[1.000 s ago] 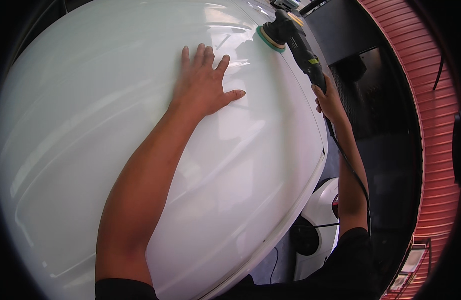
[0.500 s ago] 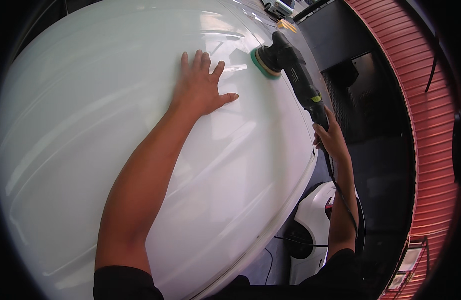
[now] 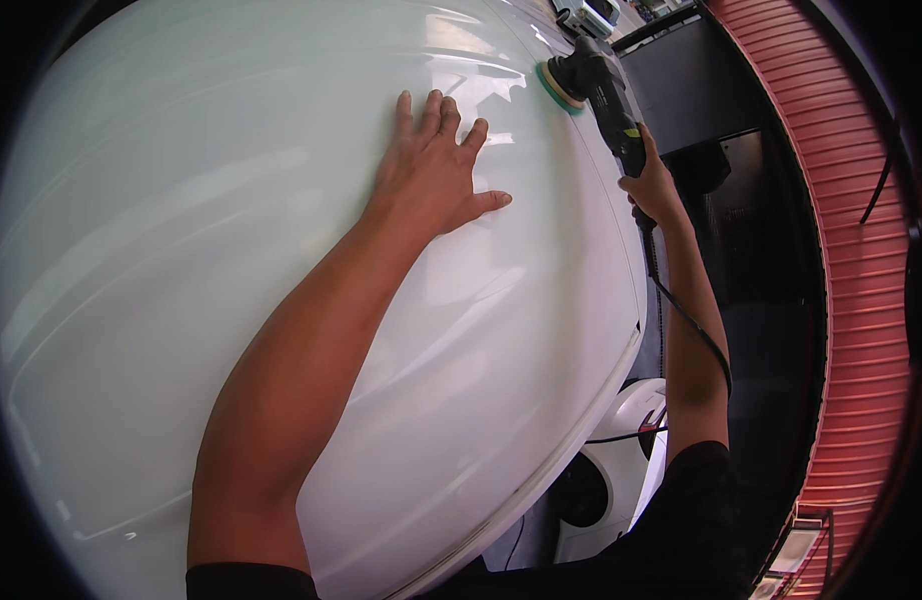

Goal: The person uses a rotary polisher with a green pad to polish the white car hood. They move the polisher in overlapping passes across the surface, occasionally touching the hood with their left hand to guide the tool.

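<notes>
A large glossy white car panel (image 3: 461, 400), like a hood, curves across most of the view. My left hand (image 3: 433, 170) lies flat on it near the upper middle, fingers spread. Toward the far right, my right hand (image 3: 653, 183) grips the rear handle of a black polisher (image 3: 609, 105). Its green-edged round pad (image 3: 561, 88) sits at the panel's far right edge, tilted; whether it touches the paint I cannot tell. A black power cord (image 3: 693, 322) runs from the handle down along my right forearm.
Below my right arm stands a white vehicle or machine (image 3: 606, 480) with a dark round part. A black wall or panel (image 3: 746, 380) and red corrugated metal (image 3: 861, 300) rise on the right. Another vehicle (image 3: 588, 15) shows at the top.
The polisher and my right hand have moved farther away, up along the panel's right edge. My left hand appears slightly farther right, still flat and spread; the whole view has shifted a little.
</notes>
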A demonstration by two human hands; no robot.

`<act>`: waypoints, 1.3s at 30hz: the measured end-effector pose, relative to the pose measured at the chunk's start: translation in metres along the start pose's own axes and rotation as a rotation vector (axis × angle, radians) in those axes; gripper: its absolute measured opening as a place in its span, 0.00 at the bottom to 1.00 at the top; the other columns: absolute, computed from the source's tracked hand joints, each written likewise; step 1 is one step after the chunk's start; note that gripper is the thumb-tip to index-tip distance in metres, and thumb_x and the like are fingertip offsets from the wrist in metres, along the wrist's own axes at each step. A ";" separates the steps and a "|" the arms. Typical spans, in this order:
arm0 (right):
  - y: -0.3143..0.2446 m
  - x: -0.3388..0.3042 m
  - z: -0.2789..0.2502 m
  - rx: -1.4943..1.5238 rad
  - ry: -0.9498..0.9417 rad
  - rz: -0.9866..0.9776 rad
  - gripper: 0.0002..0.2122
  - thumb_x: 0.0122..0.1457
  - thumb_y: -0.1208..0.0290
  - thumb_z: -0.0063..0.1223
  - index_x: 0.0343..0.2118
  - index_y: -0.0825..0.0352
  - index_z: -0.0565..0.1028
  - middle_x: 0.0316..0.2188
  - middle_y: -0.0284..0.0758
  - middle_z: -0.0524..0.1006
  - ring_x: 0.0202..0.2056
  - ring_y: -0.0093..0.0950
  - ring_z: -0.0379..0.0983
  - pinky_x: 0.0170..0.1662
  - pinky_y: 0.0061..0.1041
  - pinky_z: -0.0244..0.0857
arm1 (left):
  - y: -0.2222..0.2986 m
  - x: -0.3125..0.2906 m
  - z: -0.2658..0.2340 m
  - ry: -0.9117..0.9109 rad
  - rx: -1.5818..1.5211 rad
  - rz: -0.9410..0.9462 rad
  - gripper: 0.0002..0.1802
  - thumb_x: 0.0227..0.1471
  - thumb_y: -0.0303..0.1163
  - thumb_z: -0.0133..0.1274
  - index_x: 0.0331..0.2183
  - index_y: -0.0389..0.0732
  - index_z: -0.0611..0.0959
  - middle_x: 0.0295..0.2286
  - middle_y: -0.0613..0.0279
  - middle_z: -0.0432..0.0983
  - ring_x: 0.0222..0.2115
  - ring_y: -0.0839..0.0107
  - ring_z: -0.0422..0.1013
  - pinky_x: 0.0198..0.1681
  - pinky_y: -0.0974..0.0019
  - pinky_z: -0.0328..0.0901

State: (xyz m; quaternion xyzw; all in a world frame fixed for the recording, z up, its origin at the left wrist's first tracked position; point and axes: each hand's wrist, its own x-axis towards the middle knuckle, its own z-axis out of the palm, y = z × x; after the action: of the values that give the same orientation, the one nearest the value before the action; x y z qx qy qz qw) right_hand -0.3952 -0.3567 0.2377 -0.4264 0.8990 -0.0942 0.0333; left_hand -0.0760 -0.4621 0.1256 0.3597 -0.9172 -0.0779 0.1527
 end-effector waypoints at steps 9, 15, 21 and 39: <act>-0.029 -0.027 0.017 -0.037 -0.054 -0.033 0.52 0.52 0.80 0.61 0.78 0.46 0.47 0.34 0.48 0.82 0.26 0.32 0.80 0.36 0.34 0.77 | -0.015 -0.003 0.003 -0.027 0.056 -0.031 0.53 0.59 0.76 0.46 0.72 0.51 0.65 0.71 0.46 0.56 0.75 0.53 0.44 0.77 0.39 0.34; -0.024 0.030 0.006 -0.078 -0.034 -0.010 0.52 0.51 0.80 0.62 0.78 0.47 0.47 0.31 0.45 0.81 0.26 0.31 0.80 0.35 0.33 0.76 | 0.001 0.004 -0.001 -0.029 0.036 0.012 0.54 0.58 0.77 0.45 0.72 0.52 0.64 0.71 0.47 0.56 0.75 0.53 0.44 0.77 0.39 0.34; 0.008 -0.080 -0.014 -0.030 -0.035 -0.058 0.51 0.50 0.82 0.58 0.78 0.46 0.48 0.34 0.46 0.82 0.24 0.32 0.79 0.32 0.34 0.76 | -0.008 0.004 0.001 -0.011 0.077 -0.016 0.54 0.58 0.78 0.44 0.72 0.52 0.65 0.70 0.46 0.57 0.75 0.53 0.44 0.77 0.39 0.34; -0.031 0.039 0.013 -0.101 0.000 -0.064 0.51 0.50 0.79 0.60 0.77 0.48 0.48 0.29 0.43 0.81 0.23 0.31 0.79 0.26 0.34 0.74 | -0.004 0.002 0.003 -0.022 0.030 0.000 0.52 0.59 0.77 0.43 0.72 0.53 0.63 0.71 0.47 0.56 0.75 0.53 0.44 0.77 0.40 0.31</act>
State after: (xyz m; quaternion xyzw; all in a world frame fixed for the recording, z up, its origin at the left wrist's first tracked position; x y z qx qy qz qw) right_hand -0.3946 -0.4074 0.2317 -0.4561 0.8885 -0.0496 0.0089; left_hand -0.0761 -0.4664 0.1222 0.3609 -0.9199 -0.0679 0.1374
